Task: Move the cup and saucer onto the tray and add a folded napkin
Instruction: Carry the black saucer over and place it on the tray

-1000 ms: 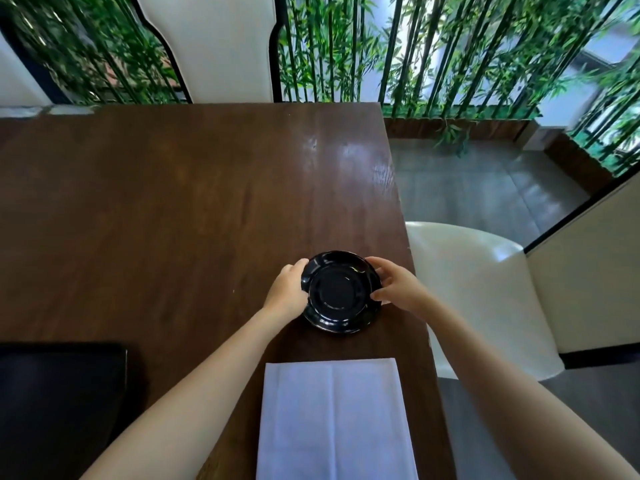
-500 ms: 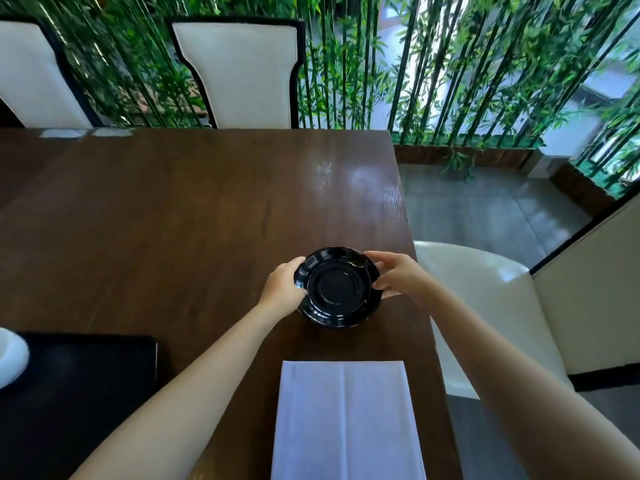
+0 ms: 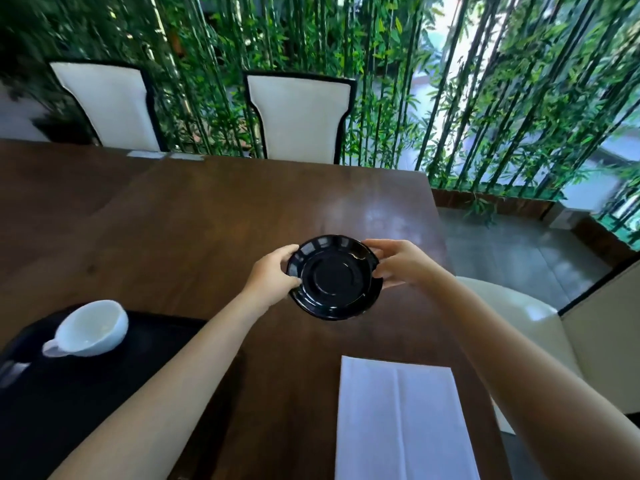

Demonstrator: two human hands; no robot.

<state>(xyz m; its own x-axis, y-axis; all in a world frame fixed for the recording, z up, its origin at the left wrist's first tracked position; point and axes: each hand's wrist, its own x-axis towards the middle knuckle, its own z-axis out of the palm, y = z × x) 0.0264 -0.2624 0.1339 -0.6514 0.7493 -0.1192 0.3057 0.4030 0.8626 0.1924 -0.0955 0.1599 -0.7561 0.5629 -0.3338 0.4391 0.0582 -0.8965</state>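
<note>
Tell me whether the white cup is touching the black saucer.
Apart. The head view shows the white cup on the tray, while both hands hold the black saucer well to its right.

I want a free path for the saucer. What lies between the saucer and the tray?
In the head view, only bare table and the left forearm lie between the saucer and the tray.

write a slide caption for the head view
Both hands, left hand and right hand, hold a black saucer; white cup on tray.
</note>
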